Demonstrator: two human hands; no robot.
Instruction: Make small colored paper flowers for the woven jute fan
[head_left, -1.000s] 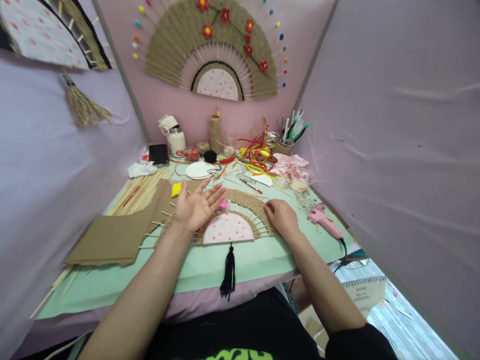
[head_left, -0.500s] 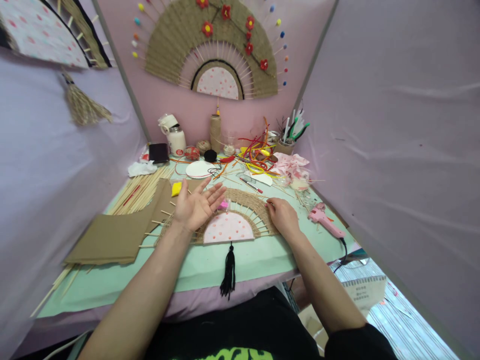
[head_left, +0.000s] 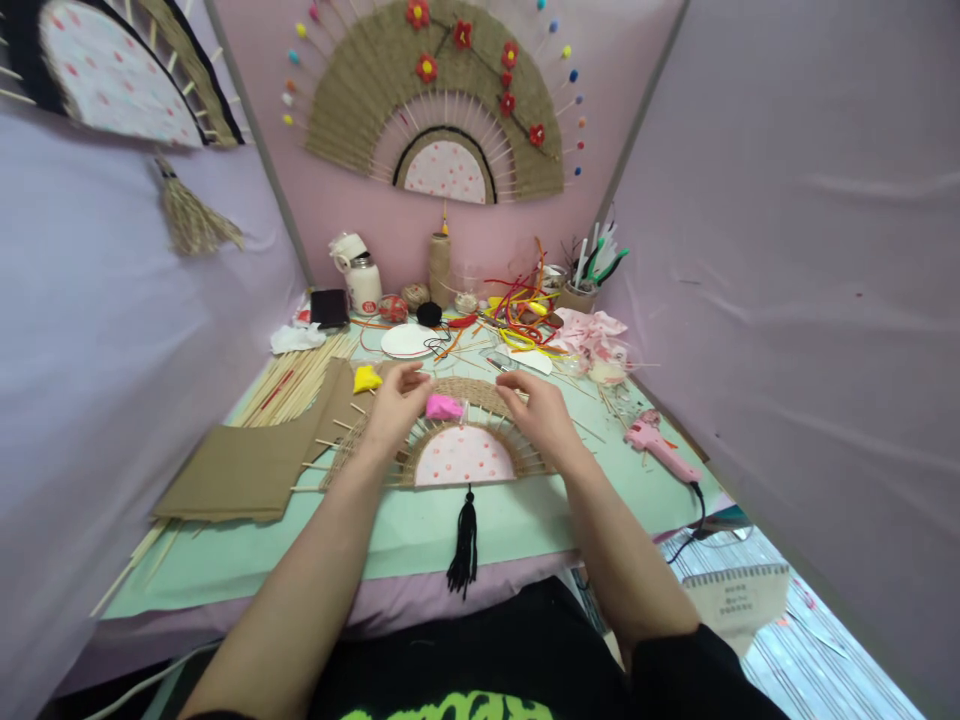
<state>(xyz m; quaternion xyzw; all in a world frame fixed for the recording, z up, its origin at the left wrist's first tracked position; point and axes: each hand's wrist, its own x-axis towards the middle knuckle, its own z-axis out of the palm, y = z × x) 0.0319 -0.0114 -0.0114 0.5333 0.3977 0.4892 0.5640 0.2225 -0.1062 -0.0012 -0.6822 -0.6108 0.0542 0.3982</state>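
Note:
A woven twine fan [head_left: 474,390] with wooden stick ribs lies on the table. Its half-round base [head_left: 463,458] is white with pink dots, and a black tassel [head_left: 466,540] hangs below it. My left hand [head_left: 399,402] is over the fan's upper left part, fingers loosely bent and nothing visible in them. Over the upper right edge, my right hand [head_left: 536,408] has its fingers curved and thumb slightly apart; whether the tips touch the weave I cannot tell. A pink lump of clay in wrap [head_left: 444,407] sits between the hands. Close to my left hand is a yellow lump [head_left: 367,378].
Brown cardboard [head_left: 232,470] and a heap of wooden sticks [head_left: 296,375] lie at left. A pink glue gun [head_left: 660,447] with a cord rests at right. Twine rolls, a white bottle [head_left: 364,285] and coloured pipe cleaners [head_left: 525,315] line the back. A finished fan [head_left: 442,90] hangs on the wall.
My left hand has turned from palm up with spread fingers to bent fingers pointing inward, uncovering the pink lump. My right hand has moved left along the fan's upper edge. The view has shifted slightly.

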